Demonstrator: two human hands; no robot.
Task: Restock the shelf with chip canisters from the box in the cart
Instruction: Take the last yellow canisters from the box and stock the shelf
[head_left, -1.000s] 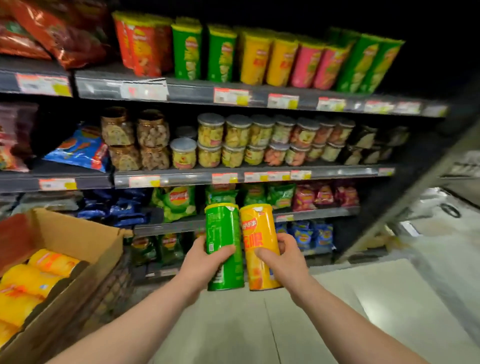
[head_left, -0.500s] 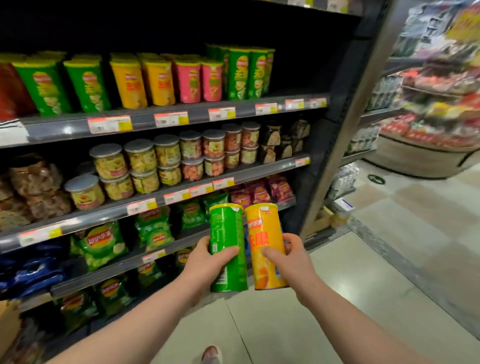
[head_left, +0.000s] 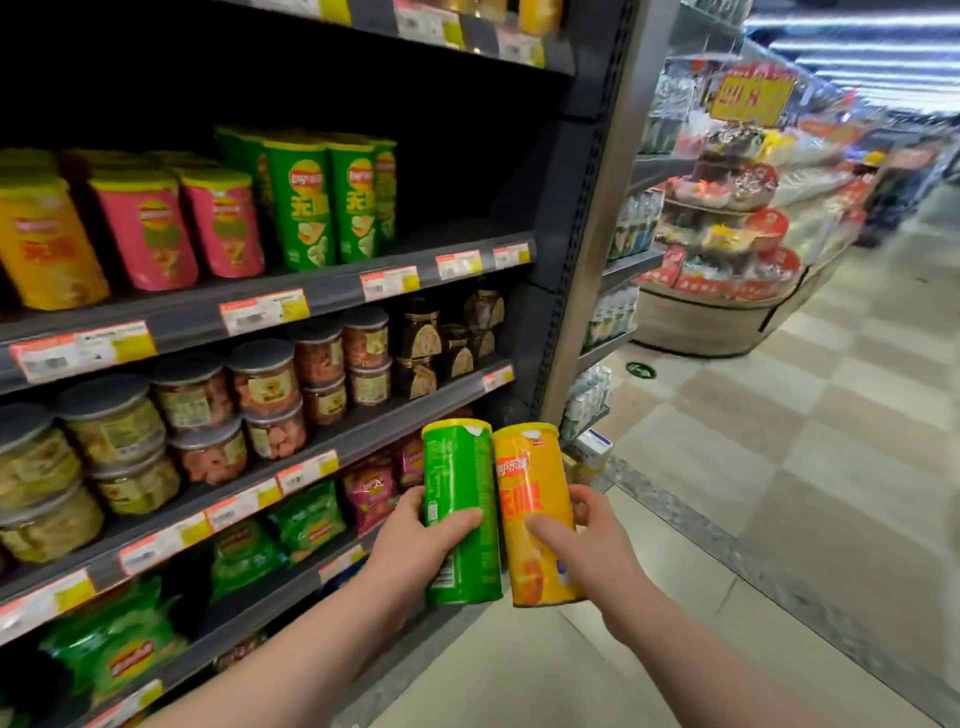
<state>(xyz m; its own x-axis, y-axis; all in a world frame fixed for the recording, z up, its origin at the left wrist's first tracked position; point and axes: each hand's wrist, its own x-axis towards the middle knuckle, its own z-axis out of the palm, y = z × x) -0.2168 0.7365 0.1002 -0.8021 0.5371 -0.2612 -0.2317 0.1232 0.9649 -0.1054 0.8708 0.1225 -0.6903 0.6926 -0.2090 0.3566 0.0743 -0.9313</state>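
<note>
My left hand (head_left: 415, 545) grips a green chip canister (head_left: 460, 488) upright, and my right hand (head_left: 587, 545) grips a yellow chip canister (head_left: 532, 499) beside it; the two touch side by side in front of the lower shelves. Up on the canister shelf (head_left: 332, 291) stand yellow, pink and green canisters (head_left: 306, 202), with a dark bare stretch (head_left: 462, 228) to the right of the green ones. The box and cart are out of view.
Below the canisters are rows of lidded plastic tubs (head_left: 260, 384) and shelves of chip bags (head_left: 306, 519). The shelf unit ends at a grey upright post (head_left: 587, 260). Tiled aisle floor (head_left: 753, 493) opens to the right, with a round display stand (head_left: 722, 270) beyond.
The view has swung right along the shelf; the cardboard box has left view on the left. The shelf end and aisle have come into view. Both hands still hold their canisters together.
</note>
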